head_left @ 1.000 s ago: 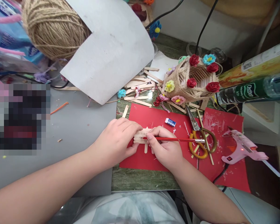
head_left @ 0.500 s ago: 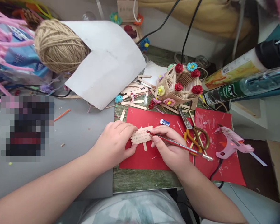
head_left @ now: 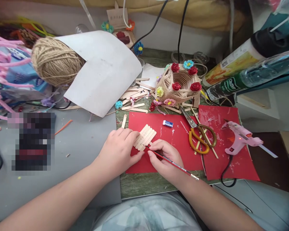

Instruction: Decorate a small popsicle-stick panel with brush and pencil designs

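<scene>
My left hand (head_left: 118,149) presses down on a small panel of glued popsicle sticks (head_left: 144,137) that lies tilted on a red paper sheet (head_left: 173,141). The fingers curl over the panel's left end. My right hand (head_left: 165,158) is closed on a red pencil (head_left: 174,163), whose tip touches the panel's lower edge. The pencil's far end points right and toward me.
A white eraser (head_left: 168,123), orange-handled scissors (head_left: 198,134) and a pink glue gun (head_left: 238,138) lie on red paper to the right. Behind stand a twine basket with flowers (head_left: 179,85), loose sticks (head_left: 135,94), a twine ball (head_left: 54,61), curled white card (head_left: 103,70) and bottles (head_left: 245,77).
The stick panel has turned from level to diagonal under my left hand. My right hand has swung the pencil lower, its tip now at the panel's lower edge. The view has shifted.
</scene>
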A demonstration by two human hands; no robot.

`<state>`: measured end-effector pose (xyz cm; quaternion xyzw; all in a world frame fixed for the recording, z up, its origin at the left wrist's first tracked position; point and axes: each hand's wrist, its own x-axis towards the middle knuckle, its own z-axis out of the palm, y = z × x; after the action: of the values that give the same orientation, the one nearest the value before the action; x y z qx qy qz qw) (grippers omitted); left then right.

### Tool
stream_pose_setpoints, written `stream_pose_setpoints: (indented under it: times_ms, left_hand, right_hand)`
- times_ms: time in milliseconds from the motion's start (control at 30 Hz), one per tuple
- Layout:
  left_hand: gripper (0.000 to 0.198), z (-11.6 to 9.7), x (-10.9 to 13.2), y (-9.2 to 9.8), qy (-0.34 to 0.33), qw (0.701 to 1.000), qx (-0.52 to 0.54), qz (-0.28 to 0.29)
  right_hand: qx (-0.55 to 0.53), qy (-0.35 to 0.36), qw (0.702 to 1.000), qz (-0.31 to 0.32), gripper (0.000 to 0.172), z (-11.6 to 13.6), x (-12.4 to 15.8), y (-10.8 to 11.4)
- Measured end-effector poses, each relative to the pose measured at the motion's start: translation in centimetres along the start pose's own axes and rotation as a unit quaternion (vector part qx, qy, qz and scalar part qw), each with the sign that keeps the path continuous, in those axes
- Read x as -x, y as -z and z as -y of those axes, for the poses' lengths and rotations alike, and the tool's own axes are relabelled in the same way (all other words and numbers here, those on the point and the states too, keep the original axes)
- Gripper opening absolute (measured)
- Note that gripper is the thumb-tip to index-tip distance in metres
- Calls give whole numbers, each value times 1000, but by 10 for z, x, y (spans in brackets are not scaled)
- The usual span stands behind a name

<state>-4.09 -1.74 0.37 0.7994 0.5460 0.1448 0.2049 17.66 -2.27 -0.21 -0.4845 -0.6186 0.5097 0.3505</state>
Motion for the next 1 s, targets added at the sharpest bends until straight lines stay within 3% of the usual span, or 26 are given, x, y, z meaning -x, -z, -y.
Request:
stream_pose_setpoints:
  times_ms: [1000]
  left_hand:
    - [34, 0, -5, -2, 27, 999, -32, 23]
  right_hand:
    - [-11, -39, 999, 19, 9, -7, -2, 1]
